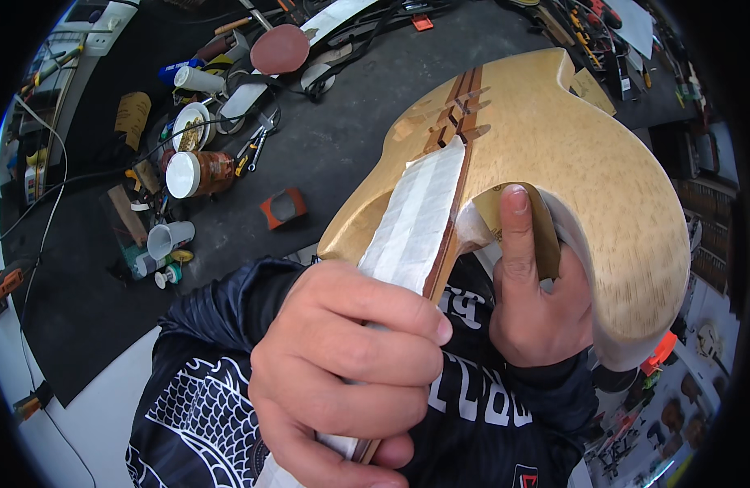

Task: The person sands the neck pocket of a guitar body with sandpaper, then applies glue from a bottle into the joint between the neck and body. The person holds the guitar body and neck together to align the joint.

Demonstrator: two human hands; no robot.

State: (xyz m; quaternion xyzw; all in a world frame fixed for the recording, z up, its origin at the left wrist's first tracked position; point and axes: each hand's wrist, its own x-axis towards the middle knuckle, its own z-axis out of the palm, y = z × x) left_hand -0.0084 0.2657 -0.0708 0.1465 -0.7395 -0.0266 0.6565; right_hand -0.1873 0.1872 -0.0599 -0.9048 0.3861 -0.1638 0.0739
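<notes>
A pale wooden electric guitar body point(627, 195) lies tilted across the view, dark and reddish wood strips running down its middle. White masking tape point(414, 213) covers the neck face. My left hand point(350, 358) is closed round the taped neck, fingers over the top and thumb tip showing below. In the cutaway beside the neck, my right hand point(541, 313) holds a bent piece of tan sandpaper point(541, 228) against the curved wood. Its index finger lies straight along the sandpaper; the other fingers are partly hidden behind the paper and the body.
A dark mat point(342, 138) covers the bench. At left stand a lidded jar point(204, 174), a plastic cup point(171, 240) and an orange-black block point(283, 208). A round reddish sanding disc point(280, 49) lies at the back. Several tools crowd the far right, near a sandpaper sheet point(593, 91).
</notes>
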